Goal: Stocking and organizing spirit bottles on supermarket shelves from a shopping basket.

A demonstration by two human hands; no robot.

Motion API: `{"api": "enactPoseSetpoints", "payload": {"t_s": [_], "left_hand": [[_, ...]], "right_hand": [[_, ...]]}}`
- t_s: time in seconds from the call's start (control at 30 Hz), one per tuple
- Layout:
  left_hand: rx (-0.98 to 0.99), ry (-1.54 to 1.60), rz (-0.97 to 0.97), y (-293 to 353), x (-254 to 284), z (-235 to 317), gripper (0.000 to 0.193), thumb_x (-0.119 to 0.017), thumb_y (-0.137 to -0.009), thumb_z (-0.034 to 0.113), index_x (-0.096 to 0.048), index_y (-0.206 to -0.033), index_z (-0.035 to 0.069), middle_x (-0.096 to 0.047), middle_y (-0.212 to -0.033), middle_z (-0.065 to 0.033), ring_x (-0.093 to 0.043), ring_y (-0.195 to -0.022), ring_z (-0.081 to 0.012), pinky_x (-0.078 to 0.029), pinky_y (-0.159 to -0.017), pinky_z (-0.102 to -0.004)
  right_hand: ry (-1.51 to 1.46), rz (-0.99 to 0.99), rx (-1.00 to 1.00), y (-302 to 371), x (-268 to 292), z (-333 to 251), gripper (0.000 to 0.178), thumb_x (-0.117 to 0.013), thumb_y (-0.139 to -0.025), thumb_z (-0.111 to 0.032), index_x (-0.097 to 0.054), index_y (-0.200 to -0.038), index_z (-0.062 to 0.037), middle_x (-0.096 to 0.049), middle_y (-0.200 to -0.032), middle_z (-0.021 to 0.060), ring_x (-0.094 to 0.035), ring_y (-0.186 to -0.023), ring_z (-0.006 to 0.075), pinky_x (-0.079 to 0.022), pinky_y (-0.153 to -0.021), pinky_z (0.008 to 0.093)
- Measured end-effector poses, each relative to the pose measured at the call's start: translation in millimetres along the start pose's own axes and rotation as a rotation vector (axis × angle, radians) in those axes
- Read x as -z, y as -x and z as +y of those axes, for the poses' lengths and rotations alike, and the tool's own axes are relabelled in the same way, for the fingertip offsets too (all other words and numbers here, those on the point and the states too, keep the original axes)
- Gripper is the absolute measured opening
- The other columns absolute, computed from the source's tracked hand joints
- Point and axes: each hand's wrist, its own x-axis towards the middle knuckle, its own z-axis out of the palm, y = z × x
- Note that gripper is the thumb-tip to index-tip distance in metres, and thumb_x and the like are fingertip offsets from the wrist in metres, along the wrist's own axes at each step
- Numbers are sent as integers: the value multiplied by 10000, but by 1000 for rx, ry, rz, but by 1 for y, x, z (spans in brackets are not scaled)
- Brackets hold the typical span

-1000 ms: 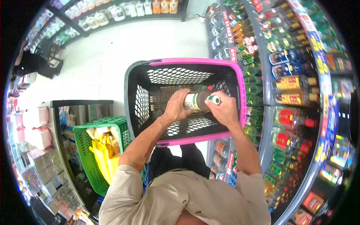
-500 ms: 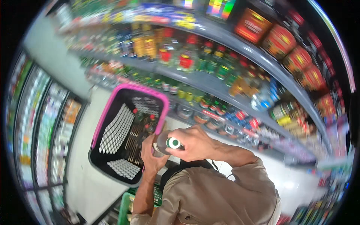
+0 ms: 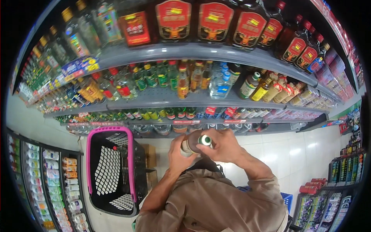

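Observation:
A bottle (image 3: 194, 141) with a dark body, a pale label and a white-and-green cap is held in front of my chest, tilted so that its cap points up towards my view. My left hand (image 3: 177, 155) wraps round its labelled lower part. My right hand (image 3: 225, 147) grips it near the neck, thumb close to the cap. To the left stands a black shopping basket (image 3: 116, 207) with a pink rim, apart from both hands. Inside it, a red-capped bottle (image 3: 115, 148) shows partly; the rest of its contents is dark.
Ahead runs a grey shelf unit (image 3: 185, 52) packed with liquor bottles in several rows. A cardboard box (image 3: 150, 154) sits on the floor right of the basket. Shelves of cans and bottles (image 3: 52, 176) line the left; another display rack (image 3: 324, 205) stands at lower right.
My view has swung round to face the shelves squarely. The basket now appears farther left, with a wider gap to my hands. Both hands still hold the bottle.

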Motion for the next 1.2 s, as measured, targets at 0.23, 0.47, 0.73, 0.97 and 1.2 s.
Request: {"api": "enactPoseSetpoints", "payload": {"t_s": [0.23, 0.47, 0.73, 0.97, 1.2], "left_hand": [[29, 104, -154, -66, -133, 28, 769, -896, -622, 211, -508, -1260, 27, -585, -1222, -169, -553, -1142, -364, -454, -950, -446], [118, 215, -141, -96, -222, 32, 745, -800, -755, 214, -404, -1329, -49, -470, -1293, -256, -475, -1172, -400, -393, -998, -451], [99, 249, -219, -114, -240, 35, 669, -713, -828, 173, -373, -1358, -53, -439, -1340, -276, -431, -1253, -426, -361, -1053, -456], [63, 213, -262, -121, -245, 34, 645, -598, -884, 62, -299, -1449, -23, -342, -1474, -275, -341, -1374, -424, -301, -1125, -439], [128, 243, -330, -129, -252, 23, 641, -559, -887, 30, -280, -1461, -24, -312, -1499, -276, -324, -1392, -410, -277, -1142, -437]], "right_hand": [[274, 5, 14, -1, 109, 85, 332, -787, -763, -205, -658, -1000, -12, -633, -685, 117, -605, -507, 215, -474, -482, 330], [207, 3, -170, -18, 165, 148, 295, -776, -783, -155, -660, -996, 13, -641, -680, 118, -608, -499, 159, -458, -480, 280], [198, -13, -359, -44, 183, 190, 348, -759, -801, -174, -641, -1055, 33, -622, -604, 155, -622, -485, 180, -467, -484, 305], [214, -50, -398, -72, 179, 209, 354, -762, -796, -220, -658, -1019, 35, -639, -682, 178, -615, -562, 296, -483, -561, 356], [277, 46, -74, -89, 172, 221, 361, -758, -803, -265, -651, -973, 35, -594, -686, 176, -568, -608, 323, -455, -605, 404]]}}
